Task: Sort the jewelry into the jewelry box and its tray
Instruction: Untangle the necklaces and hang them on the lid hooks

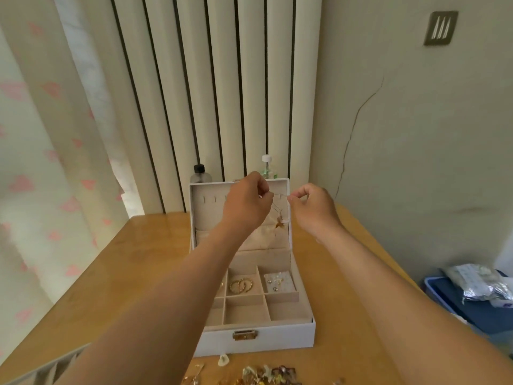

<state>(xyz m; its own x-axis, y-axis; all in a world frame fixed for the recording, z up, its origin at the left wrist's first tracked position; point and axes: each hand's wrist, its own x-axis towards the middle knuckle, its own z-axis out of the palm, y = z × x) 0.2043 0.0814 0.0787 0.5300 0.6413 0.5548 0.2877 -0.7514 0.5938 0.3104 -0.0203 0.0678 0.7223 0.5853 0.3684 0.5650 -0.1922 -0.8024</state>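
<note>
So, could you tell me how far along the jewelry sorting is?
Done: gold hoops and a card of studs sit in jewelry box compartments. In hand: left hand and right hand pinch a pendant necklace before the open lid. Left: the jewelry pile on the table; front compartments empty.

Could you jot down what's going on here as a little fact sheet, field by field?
Activity: a person holds a necklace up in front of the box lid
Left hand: pinches the chain
Right hand: pinches the chain too
Jewelry box: open on a wooden table, lid upright
Already inside: gold hoops; studs on a card
Unsorted pile: at the table's near edge
</note>
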